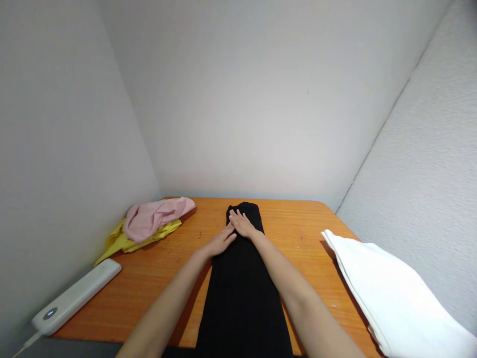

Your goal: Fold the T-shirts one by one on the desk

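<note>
A long black garment (242,288) lies folded in a narrow strip down the middle of the orange wooden table (298,228), running from the near edge toward the far wall. My left hand (220,242) rests flat at its left edge, fingers spread and partly on the wood. My right hand (242,223) lies flat on the cloth near its far end, fingertips just beside those of the left. Neither hand holds anything.
A pink cloth (156,216) lies on a yellow cloth (122,241) at the back left. A white power bank (76,296) sits at the left near edge. A folded white cloth (395,298) lies at the right. Walls enclose three sides.
</note>
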Demonstrator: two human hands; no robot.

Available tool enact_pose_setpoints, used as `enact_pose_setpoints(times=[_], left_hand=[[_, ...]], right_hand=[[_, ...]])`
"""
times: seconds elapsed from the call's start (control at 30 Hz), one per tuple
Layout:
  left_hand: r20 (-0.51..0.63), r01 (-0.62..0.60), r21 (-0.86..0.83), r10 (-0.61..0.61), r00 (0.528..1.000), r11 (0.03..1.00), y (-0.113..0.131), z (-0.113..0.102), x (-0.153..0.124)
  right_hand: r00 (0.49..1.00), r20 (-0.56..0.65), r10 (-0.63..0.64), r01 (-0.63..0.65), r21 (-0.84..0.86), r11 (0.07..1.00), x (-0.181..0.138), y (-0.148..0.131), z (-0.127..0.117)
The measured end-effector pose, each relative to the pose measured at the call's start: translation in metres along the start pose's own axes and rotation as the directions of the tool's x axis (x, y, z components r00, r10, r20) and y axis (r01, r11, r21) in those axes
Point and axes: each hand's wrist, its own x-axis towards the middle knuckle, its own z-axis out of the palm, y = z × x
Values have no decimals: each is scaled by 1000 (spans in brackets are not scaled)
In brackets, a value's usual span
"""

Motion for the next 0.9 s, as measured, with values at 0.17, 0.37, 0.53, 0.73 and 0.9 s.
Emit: enact_pose_setpoints(times=[0.17,0.37,0.53,0.73,0.9], left_hand=[[-139,126,-3,-125,982,992,-1,-22,-28],[-77,153,94,-146,986,984,17,-22,-46],[22,102,187,-108,994,977,28,-29,-43],[-15,153,328,-157,988,932,46,-41,-52],[-199,383,415,-328,923,825,70,-34,-78]], right_hand=[[990,-129,49,-56,-48,997,-48,16,-16],[996,-90,10,-23,-134,991,-124,16,-5],[998,-53,-19,5,-260,966,-154,13,6],[997,-72,-22,2,-272,962,-159,12,-1],[990,-134,-37,3,-246,969,-180,-4,2]])
